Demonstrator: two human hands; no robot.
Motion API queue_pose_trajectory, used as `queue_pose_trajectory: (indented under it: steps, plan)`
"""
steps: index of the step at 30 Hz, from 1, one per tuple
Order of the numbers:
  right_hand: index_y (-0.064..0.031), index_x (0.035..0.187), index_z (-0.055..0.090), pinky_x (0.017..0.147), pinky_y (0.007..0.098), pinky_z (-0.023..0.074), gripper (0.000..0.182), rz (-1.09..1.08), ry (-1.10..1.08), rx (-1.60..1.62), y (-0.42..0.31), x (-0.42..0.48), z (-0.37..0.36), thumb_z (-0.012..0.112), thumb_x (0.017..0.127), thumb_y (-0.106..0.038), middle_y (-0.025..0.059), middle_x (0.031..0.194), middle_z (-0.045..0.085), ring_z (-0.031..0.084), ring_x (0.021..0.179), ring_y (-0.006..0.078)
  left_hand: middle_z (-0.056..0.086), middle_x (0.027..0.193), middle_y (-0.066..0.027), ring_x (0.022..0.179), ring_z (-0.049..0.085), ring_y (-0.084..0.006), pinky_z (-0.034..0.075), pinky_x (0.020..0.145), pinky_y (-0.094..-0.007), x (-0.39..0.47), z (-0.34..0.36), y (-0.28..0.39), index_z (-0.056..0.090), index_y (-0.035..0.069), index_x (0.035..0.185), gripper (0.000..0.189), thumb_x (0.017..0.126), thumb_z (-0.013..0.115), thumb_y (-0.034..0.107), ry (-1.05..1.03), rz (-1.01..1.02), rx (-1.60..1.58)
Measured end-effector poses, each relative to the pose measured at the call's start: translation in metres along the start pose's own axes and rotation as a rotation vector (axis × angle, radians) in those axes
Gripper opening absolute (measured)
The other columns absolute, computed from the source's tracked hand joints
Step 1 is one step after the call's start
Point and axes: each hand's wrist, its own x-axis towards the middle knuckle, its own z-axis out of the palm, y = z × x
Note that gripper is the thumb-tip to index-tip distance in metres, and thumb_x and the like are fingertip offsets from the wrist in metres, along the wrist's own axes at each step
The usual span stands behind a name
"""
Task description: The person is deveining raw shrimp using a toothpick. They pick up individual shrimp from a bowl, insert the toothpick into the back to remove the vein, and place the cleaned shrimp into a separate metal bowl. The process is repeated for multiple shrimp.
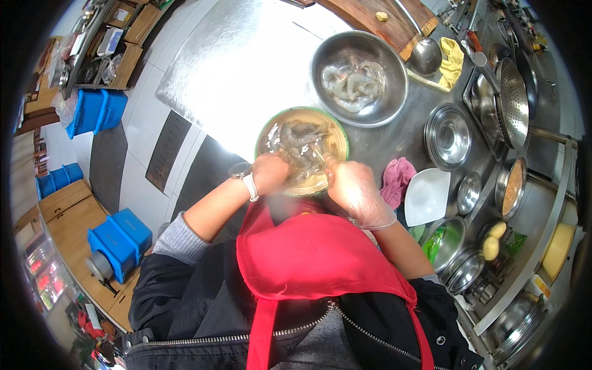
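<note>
A tan bowl with a green rim (260, 130) stands before me, holding several raw grey shrimp (303, 132) in a wet, glossy heap. Over its near left side is my left hand (272, 174), with a watch at the wrist. Its fingers are curled on what looks like a shrimp; the fingertips are partly hidden. My right hand (354, 187) wears a clear plastic glove and pinches a thin pick (319, 155) that points into the bowl. Beyond, a steel bowl (393, 104) contains more shrimp (355, 85).
A pink cloth (397, 180) and a white dish (428, 196) lie right of my glove. Nested steel bowls (447, 136), a ladle (424, 56), a yellow cloth (451, 62) and a perforated strainer (512, 101) stand farther off. Blue bins (122, 240) are at left.
</note>
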Motion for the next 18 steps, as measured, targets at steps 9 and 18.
queue_pose_trajectory:
  steps: [9,18]
  plan:
    - [-0.0027,0.106,0.064,0.070,0.0481,0.0514,0.025,-0.020,-0.023,0.054,-0.002,0.001,0.001,0.050,0.090,-0.015,0.0195,0.078,0.067,0.066,0.077,0.0379,0.062,0.091,-0.0128,0.099,0.054,-0.0329,0.039,0.094,-0.0408,-0.024,-0.032,-0.005,0.065,0.004,0.094,0.033,0.069,0.078,0.022,-0.072,0.170,-0.248]
    - [-0.0106,0.119,0.064,0.074,0.0484,0.0511,0.031,-0.021,0.029,0.263,-0.003,-0.002,0.001,0.055,0.090,-0.019,0.0230,0.087,0.066,0.064,0.082,0.0408,0.064,0.085,-0.0151,0.078,0.062,-0.0356,0.051,0.068,-0.0408,-0.022,-0.031,-0.007,0.061,0.002,0.095,0.025,0.074,0.072,0.011,0.154,0.069,-0.428]
